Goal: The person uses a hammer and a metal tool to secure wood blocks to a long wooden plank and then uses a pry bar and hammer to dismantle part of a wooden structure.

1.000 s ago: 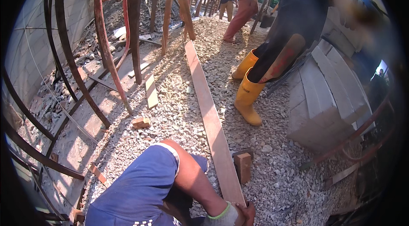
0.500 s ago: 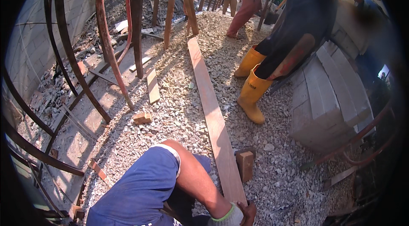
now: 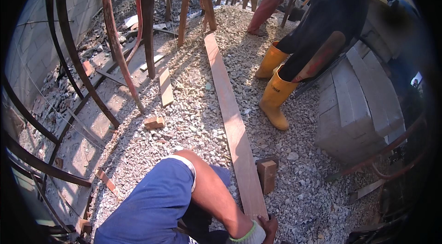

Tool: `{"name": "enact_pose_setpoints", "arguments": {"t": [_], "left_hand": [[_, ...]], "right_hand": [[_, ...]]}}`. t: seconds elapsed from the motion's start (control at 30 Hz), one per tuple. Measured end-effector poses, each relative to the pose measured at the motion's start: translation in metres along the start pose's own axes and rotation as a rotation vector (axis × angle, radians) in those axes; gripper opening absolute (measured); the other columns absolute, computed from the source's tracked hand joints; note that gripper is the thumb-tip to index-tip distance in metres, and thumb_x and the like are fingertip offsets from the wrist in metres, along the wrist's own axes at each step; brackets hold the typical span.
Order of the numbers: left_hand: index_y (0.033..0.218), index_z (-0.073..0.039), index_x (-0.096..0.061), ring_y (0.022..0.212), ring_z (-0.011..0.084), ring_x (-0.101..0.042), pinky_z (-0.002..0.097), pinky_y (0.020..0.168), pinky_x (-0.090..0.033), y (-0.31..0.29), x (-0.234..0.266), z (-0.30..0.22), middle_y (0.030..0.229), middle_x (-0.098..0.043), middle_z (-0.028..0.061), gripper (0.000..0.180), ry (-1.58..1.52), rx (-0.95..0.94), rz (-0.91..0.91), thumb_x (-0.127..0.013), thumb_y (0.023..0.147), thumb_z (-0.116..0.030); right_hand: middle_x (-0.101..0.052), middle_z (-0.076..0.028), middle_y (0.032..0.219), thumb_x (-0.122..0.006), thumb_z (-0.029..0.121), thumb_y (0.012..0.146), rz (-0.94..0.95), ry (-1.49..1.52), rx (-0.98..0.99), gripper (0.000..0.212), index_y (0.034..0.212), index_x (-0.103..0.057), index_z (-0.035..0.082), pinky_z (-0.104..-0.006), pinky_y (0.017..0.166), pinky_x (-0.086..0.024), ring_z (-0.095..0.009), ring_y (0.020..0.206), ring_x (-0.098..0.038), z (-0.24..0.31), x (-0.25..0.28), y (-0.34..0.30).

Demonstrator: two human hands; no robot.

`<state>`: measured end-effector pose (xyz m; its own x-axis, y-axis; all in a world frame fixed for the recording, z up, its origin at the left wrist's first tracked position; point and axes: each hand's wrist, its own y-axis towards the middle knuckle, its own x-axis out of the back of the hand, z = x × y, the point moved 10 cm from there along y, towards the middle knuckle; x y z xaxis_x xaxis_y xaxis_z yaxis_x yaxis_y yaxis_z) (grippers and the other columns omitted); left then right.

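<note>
A long flat wooden plank (image 3: 235, 129) lies on the gravel, running from the lower middle away towards the trestle legs. My left arm, in a blue short sleeve, bends at the elbow and comes down to its near end. A pale knitted cuff with a green edge circles the wrist. Bare, shaded fingers of my left hand (image 3: 268, 226) are closed around the plank's end; the lower edge cuts off part of the hand. My right hand cannot be made out. Just right of the plank stands a short brown wooden block (image 3: 266, 176).
A person in yellow rubber boots (image 3: 277, 99) stands right of the plank, beside stacked grey concrete blocks (image 3: 345, 106). Wooden offcuts (image 3: 165, 87) and a small block (image 3: 154, 123) lie on the left. Metal bars (image 3: 117, 46) and rubble border the left side. More people stand farther back.
The view has shifted slightly. The hand stays on the plank's near end, and the plank lies much as before. The booted person leans a little differently.
</note>
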<state>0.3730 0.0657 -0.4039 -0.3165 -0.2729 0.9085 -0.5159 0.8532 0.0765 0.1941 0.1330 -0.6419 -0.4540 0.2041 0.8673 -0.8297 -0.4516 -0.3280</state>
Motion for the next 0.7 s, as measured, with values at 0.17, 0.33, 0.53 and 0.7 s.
{"name": "enact_pose_setpoints", "arguments": {"t": [0.17,0.33,0.53,0.7], "left_hand": [[0.088,-0.005,-0.076,0.074,0.0323,-0.071,0.0457,0.066,-0.054,0.0,0.001,0.0,0.078,-0.072,0.0129,0.026,-0.002,-0.004,-0.004,-0.068,0.079,-0.028],[0.088,-0.005,-0.076,0.074,0.0324,-0.071,0.0458,0.066,-0.054,0.001,0.0,0.001,0.078,-0.072,0.013,0.027,-0.007,-0.008,-0.009,-0.068,0.079,-0.029],[0.089,-0.005,-0.076,0.074,0.0325,-0.071,0.0458,0.066,-0.054,-0.001,0.002,0.003,0.079,-0.072,0.0131,0.027,-0.006,-0.018,-0.024,-0.069,0.078,-0.029],[0.089,-0.005,-0.076,0.075,0.0327,-0.071,0.0458,0.066,-0.054,-0.001,0.001,0.004,0.079,-0.072,0.0132,0.028,-0.013,-0.044,-0.018,-0.069,0.078,-0.029]], "right_hand": [[-0.073,-0.026,0.112,-0.081,0.056,0.077,0.017,0.066,0.01,0.076,0.128,-0.065,0.003,-0.048,0.09,-0.054,-0.043,0.104,-0.069,-0.004,-0.003,0.005],[-0.073,-0.025,0.109,-0.082,0.055,0.077,0.036,0.071,-0.018,0.075,0.127,-0.065,0.002,-0.0471,0.089,-0.054,-0.041,0.103,-0.07,-0.004,-0.004,0.005],[-0.073,-0.025,0.107,-0.082,0.047,0.08,0.067,0.1,-0.033,0.069,0.125,-0.065,-0.002,-0.0459,0.087,-0.055,-0.04,0.098,-0.071,-0.016,-0.014,0.012],[-0.07,-0.022,0.105,-0.087,0.038,0.076,-0.22,-0.097,0.272,0.07,0.124,-0.064,-0.007,-0.046,0.086,-0.055,-0.038,0.093,-0.069,0.023,0.028,0.024]]}}
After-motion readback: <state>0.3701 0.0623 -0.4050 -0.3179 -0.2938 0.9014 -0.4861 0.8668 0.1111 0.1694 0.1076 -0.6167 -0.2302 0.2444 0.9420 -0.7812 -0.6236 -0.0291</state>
